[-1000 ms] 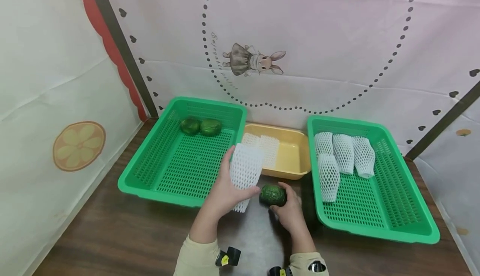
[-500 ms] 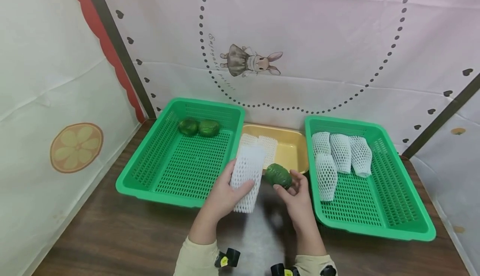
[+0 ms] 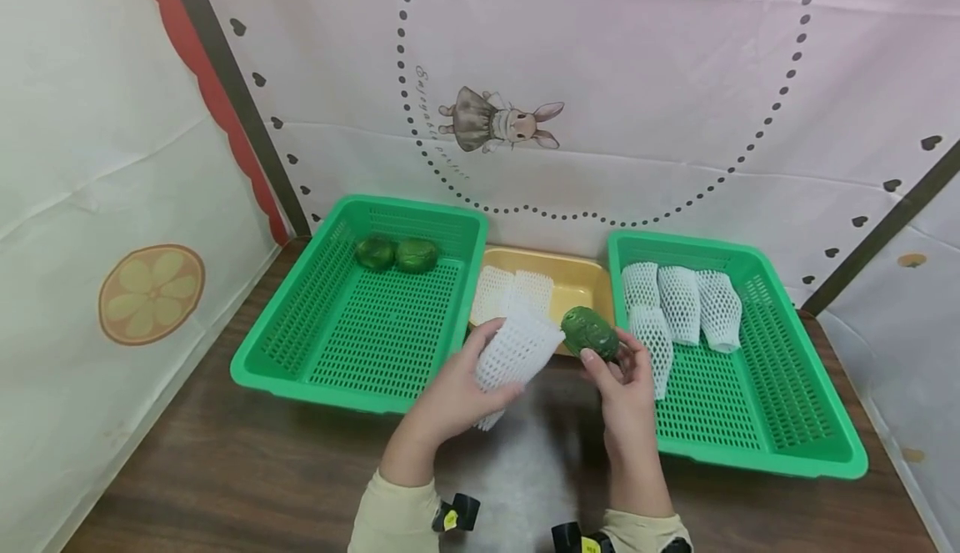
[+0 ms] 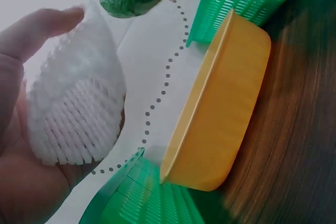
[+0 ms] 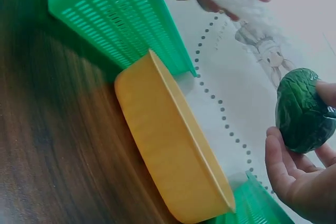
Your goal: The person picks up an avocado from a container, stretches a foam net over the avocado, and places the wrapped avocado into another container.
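Note:
My left hand (image 3: 457,390) grips a white foam fruit net (image 3: 517,351) between thumb and fingers, its upper end leaning right. Its mesh shows large in the left wrist view, with the thumb along one edge. At my right hand's fingertips is a dark green avocado (image 3: 588,332) with a glossy, wrinkled surface; that hand (image 3: 630,394) pinches its right end. The avocado is just right of the net's upper end, over the front of the yellow basin (image 3: 581,282). In the right wrist view the thumb and fingers press opposite sides of the avocado (image 5: 303,111).
A green basket (image 3: 360,407) on the left holds two more avocados (image 3: 396,254). Flat foam nets (image 3: 513,290) lie in the yellow basin. The right green basket (image 3: 757,461) holds several netted fruits (image 3: 681,305). A printed cloth wall (image 3: 637,77) rises behind the wooden table (image 3: 262,478).
My right hand has lifted the avocado off the table and moved it up and to the right. My left hand has tilted the foam net rightward, its upper end now near the avocado.

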{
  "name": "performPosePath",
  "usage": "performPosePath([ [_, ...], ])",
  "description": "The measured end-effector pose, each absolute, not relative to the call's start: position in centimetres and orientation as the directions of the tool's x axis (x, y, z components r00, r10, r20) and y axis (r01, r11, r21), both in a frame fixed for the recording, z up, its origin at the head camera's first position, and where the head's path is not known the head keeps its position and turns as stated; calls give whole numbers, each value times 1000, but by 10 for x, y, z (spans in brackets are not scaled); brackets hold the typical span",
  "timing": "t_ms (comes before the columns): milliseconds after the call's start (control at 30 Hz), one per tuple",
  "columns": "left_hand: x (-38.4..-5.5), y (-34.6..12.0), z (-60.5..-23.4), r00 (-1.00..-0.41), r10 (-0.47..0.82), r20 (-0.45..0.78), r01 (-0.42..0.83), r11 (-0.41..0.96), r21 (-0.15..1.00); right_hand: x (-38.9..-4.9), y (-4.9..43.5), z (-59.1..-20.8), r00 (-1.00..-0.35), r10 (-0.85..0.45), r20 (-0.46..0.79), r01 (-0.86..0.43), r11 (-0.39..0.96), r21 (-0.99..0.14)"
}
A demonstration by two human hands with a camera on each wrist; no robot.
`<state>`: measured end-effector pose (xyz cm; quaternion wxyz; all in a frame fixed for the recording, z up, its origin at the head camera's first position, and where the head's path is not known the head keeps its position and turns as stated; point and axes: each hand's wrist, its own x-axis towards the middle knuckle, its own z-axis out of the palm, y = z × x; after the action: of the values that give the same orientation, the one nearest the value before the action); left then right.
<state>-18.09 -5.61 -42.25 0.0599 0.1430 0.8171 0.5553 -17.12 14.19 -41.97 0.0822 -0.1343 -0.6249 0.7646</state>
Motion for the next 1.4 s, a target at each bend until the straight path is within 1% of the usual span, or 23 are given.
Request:
performPosePath([
  [100, -182, -54, -423, -937, 347, 28, 169, 382, 908, -171, 144, -418, -948, 310, -70, 1, -215, -977],
  [300, -183, -51, -422, -927, 374, 0, 198, 490, 849, -170, 146, -418, -947, 322, -6, -79, -248, -966],
  [533, -182, -50, -424, -921, 390, 8, 222, 507, 833, -166, 147, -418, -963, 269, 6, -66, -215, -974],
  [667, -181, -49, -425, -914, 404, 33, 259, 519, 815, -163, 148, -419, -974, 227, 24, -75, -217, -973],
  [767, -179, -47, -425, -910, 413, 32, 272, 538, 798, -162, 148, -420, -975, 220, 34, -80, -205, -976],
  [933, -174, -43, -425, -898, 439, 30, 293, 545, 785, -162, 147, -420, -967, 255, -22, -22, -170, -985],
  [1167, -173, -42, -425, -885, 462, 55, 326, 531, 782, -164, 147, -420, -937, 337, -91, 33, -173, -984],
  [1300, -173, -42, -424, -882, 465, 72, 326, 494, 806, -165, 146, -420, -940, 324, -106, 47, -184, -982],
  [1400, -173, -42, -423, -888, 452, 85, 315, 462, 829, -163, 146, -420, -957, 279, -82, 26, -197, -980],
])
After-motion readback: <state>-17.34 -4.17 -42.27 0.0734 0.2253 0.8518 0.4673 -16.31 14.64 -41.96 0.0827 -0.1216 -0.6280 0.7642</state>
